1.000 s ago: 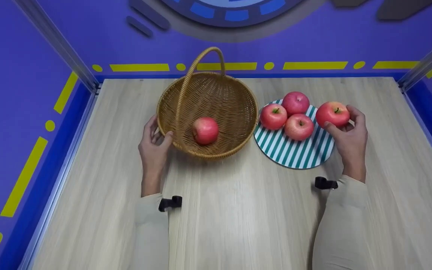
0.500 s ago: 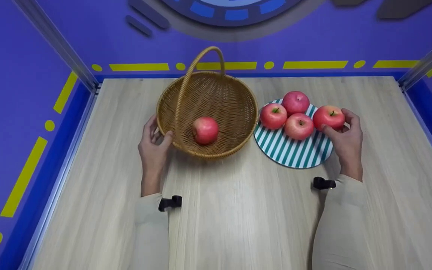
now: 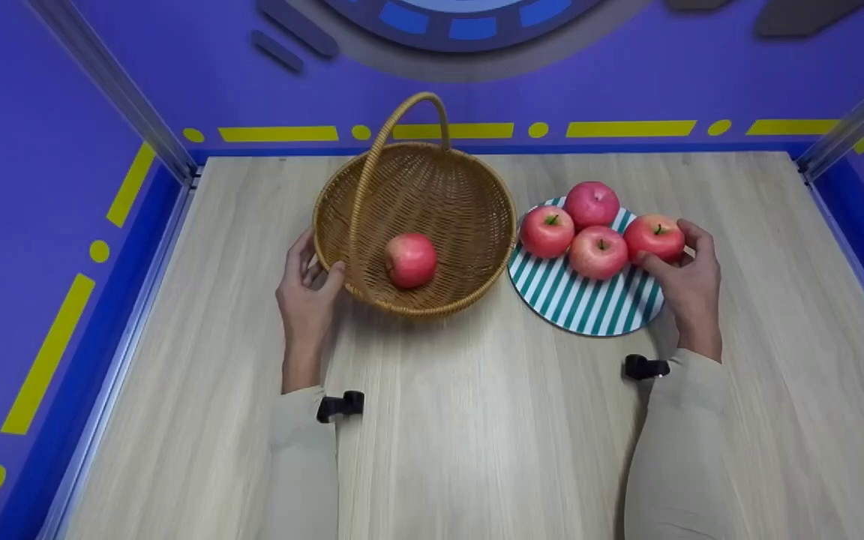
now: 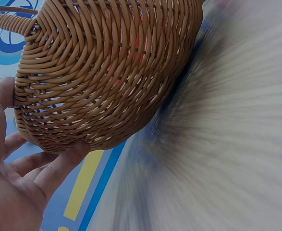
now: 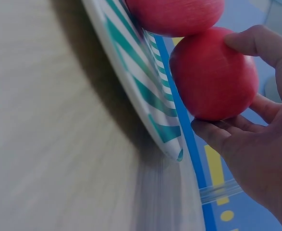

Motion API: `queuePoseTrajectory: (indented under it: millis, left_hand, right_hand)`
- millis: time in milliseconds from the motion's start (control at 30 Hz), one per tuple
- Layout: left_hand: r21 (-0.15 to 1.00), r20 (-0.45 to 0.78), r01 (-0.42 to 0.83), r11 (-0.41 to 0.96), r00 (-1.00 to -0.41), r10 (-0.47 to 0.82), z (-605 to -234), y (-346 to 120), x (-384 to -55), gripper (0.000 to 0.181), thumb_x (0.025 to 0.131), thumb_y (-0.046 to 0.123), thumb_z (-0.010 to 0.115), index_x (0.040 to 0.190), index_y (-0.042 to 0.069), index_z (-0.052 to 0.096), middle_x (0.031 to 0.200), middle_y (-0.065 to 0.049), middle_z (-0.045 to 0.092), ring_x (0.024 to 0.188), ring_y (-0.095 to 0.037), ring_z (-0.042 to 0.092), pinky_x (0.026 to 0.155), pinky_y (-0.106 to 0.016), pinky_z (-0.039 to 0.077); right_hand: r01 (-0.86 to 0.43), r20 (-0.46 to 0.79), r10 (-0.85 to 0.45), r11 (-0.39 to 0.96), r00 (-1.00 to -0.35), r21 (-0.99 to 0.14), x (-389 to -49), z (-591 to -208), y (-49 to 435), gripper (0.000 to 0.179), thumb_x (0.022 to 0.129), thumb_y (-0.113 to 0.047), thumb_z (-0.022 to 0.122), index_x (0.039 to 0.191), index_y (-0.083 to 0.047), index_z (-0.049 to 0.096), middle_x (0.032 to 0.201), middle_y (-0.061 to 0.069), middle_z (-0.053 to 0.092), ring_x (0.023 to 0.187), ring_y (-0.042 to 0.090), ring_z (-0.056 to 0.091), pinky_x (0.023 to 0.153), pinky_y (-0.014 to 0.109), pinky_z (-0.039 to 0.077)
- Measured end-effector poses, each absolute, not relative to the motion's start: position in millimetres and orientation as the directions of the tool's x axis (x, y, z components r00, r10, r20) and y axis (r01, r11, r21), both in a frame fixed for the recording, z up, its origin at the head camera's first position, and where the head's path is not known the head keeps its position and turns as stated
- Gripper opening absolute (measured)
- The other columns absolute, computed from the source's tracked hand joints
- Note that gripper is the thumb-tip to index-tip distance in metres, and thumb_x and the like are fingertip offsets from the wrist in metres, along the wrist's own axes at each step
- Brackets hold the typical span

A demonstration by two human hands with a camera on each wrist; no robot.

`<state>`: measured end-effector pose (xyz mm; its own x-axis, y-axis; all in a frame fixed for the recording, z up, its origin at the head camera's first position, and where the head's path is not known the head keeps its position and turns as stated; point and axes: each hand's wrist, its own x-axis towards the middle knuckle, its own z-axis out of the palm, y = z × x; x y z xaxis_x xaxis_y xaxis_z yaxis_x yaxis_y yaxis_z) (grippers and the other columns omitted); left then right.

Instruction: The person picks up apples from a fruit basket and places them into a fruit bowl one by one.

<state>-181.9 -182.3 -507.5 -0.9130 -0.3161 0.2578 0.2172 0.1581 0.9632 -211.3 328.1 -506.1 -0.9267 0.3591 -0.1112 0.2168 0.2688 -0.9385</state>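
A brown wicker basket (image 3: 469,217) with a tall arched handle holds one red apple (image 3: 411,260). My left hand (image 3: 307,296) grips the basket's left rim, thumb on the near edge and fingers round the outside wall, as the left wrist view of the woven side (image 4: 107,72) also shows. At the right, my right hand (image 3: 691,289) holds a red apple (image 3: 655,237) between thumb and fingers, over the right edge of a round green-and-white striped plate (image 3: 589,307). In the right wrist view this held apple (image 5: 213,77) touches or nearly touches a neighbouring apple (image 5: 179,14).
On the plate sit three more apples, a left one (image 3: 547,232), a back one (image 3: 592,203) and a front one (image 3: 598,253). The pale wooden table (image 3: 462,420) is bounded by blue-purple walls (image 3: 252,90) at the back and sides.
My right hand has brought its apple a little left and down, toward the others on the plate. The left hand and basket have stayed put.
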Motion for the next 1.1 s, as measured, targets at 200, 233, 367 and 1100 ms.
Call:
queuePoseTrajectory:
  millis: [200, 233, 367, 1100]
  left_hand:
    - [0.964, 0.257, 0.217, 0.157, -0.911, -0.322, -507.1, -181.5, -181.4, 0.064, 0.095, 0.008, 0.076, 0.155, 0.011, 0.054, 0.152, -0.012, 0.058, 0.128, -0.033, 0.064, 0.102, -0.042, 0.056]
    - [0.964, 0.256, 0.215, 0.157, -0.911, -0.322, -507.1, -181.5, -181.4, 0.064, 0.095, 0.008, 0.076, 0.155, 0.012, 0.055, 0.152, -0.012, 0.058, 0.128, -0.033, 0.064, 0.102, -0.042, 0.056]
    - [0.964, 0.257, 0.217, 0.157, -0.911, -0.322, -507.1, -181.9, -181.4, 0.064, 0.095, 0.008, 0.076, 0.155, 0.011, 0.055, 0.152, -0.013, 0.058, 0.129, -0.033, 0.064, 0.103, -0.041, 0.056]
    - [0.964, 0.257, 0.221, 0.146, -0.915, -0.312, -508.9, -183.8, -182.6, 0.064, 0.094, 0.008, 0.075, 0.155, 0.012, 0.055, 0.152, -0.012, 0.059, 0.129, -0.034, 0.063, 0.106, -0.045, 0.053]
  right_hand:
    - [0.213, -0.104, 0.36, 0.276, -0.927, -0.937, -212.2, -507.7, 327.4, 0.083, 0.099, -0.019, 0.075, 0.168, -0.019, 0.028, 0.168, 0.008, 0.031, 0.141, 0.025, 0.041, 0.116, 0.034, 0.044]
    - [0.211, -0.102, 0.361, 0.276, -0.927, -0.938, -212.3, -507.8, 327.3, 0.083, 0.099, -0.019, 0.075, 0.168, -0.018, 0.028, 0.168, 0.008, 0.032, 0.142, 0.025, 0.041, 0.116, 0.034, 0.044]
    - [0.212, -0.103, 0.362, 0.276, -0.926, -0.937, -212.7, -508.0, 327.5, 0.084, 0.099, -0.019, 0.076, 0.168, -0.018, 0.028, 0.168, 0.007, 0.032, 0.142, 0.024, 0.042, 0.116, 0.033, 0.044]
    - [0.209, -0.112, 0.362, 0.241, -0.925, -0.948, -216.2, -513.4, 327.8, 0.084, 0.099, -0.014, 0.075, 0.168, -0.017, 0.028, 0.168, 0.008, 0.031, 0.145, 0.026, 0.041, 0.118, 0.033, 0.042]
